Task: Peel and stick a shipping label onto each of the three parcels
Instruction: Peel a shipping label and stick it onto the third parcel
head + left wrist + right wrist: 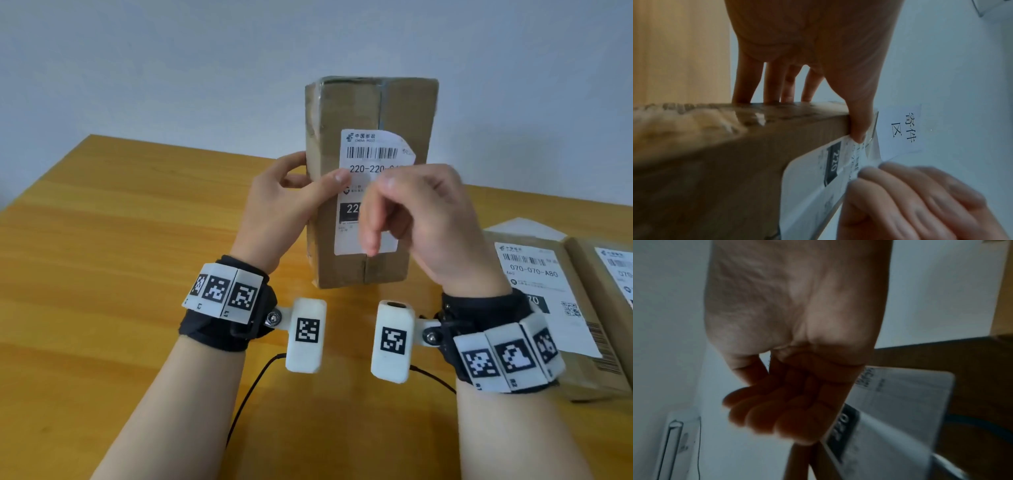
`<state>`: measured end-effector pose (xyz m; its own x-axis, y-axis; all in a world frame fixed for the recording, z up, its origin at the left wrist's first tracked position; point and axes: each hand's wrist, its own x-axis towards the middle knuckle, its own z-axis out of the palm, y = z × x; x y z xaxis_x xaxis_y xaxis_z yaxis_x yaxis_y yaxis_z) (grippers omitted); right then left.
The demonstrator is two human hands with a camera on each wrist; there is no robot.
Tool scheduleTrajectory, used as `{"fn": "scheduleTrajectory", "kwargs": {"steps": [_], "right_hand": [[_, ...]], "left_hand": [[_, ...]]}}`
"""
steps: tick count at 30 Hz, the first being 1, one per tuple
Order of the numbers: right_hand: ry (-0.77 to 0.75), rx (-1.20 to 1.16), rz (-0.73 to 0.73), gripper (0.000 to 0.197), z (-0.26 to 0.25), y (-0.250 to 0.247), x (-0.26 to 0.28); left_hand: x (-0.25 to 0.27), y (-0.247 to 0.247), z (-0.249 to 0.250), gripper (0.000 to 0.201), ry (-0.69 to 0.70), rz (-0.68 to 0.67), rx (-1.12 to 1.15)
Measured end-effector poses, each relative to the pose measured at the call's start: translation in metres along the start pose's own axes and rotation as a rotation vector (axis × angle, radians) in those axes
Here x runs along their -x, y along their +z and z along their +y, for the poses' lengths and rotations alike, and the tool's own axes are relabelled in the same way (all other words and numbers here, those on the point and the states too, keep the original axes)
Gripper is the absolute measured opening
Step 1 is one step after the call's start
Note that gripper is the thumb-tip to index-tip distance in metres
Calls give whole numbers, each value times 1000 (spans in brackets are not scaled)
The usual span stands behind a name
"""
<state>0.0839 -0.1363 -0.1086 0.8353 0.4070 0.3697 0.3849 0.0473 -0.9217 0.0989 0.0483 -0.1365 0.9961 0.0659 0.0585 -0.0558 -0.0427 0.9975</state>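
A tall brown cardboard parcel [404, 113] stands upright on the table, its white shipping label [370, 150] on the face toward me. The label's upper right corner curls away from the cardboard. My left hand [284, 195] grips the parcel's left edge, fingers behind it and thumb on the label's left margin. My right hand [411, 212] hovers in front of the label with fingers curled and the thumb pointing down, hiding the label's middle. In the left wrist view the label [813, 178] lifts off the parcel [715, 154] near the right hand [920, 194]. The right wrist view shows nothing inside the curled fingers [764, 418].
Two more parcels lie flat at the right, each bearing a label [534, 274] [613, 270]; white paper [524, 229] sits behind them. The wooden table [102, 240] stretches left and toward me. A pale wall stands behind, with a paper sign [902, 128].
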Motion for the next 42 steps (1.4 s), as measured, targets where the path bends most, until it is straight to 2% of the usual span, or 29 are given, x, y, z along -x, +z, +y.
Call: {"fn": "scheduleTrajectory", "kwargs": {"steps": [2,5,11,16,21,25,33,39,42], "right_hand": [[9,-21,-39,44,5,4,-2],[-51,-53,-17,44,8,10,-5],[-171,-107,129,43,7,9,-8],[-242,-142,221,37,7,10,-9],[-307,-200,315,41,8,10,-10],[-343,-223,409,44,6,8,-9],[-439,-286,539,35,-2,-1,-7],[-427,-354,538,37,-5,-6,-5],[-371,-497,505,33,-10,-9,-1]], "left_hand": [[3,2,1,48,23,-20,13],[4,1,2,32,7,-21,94],[5,1,3,25,22,-47,138],[5,3,1,36,38,-74,174],[5,2,-1,45,58,-100,185],[4,0,-2,60,76,-126,161],[4,1,-3,57,95,-150,100],[3,3,-3,74,58,-102,114],[3,5,-2,67,22,-95,159]]}}
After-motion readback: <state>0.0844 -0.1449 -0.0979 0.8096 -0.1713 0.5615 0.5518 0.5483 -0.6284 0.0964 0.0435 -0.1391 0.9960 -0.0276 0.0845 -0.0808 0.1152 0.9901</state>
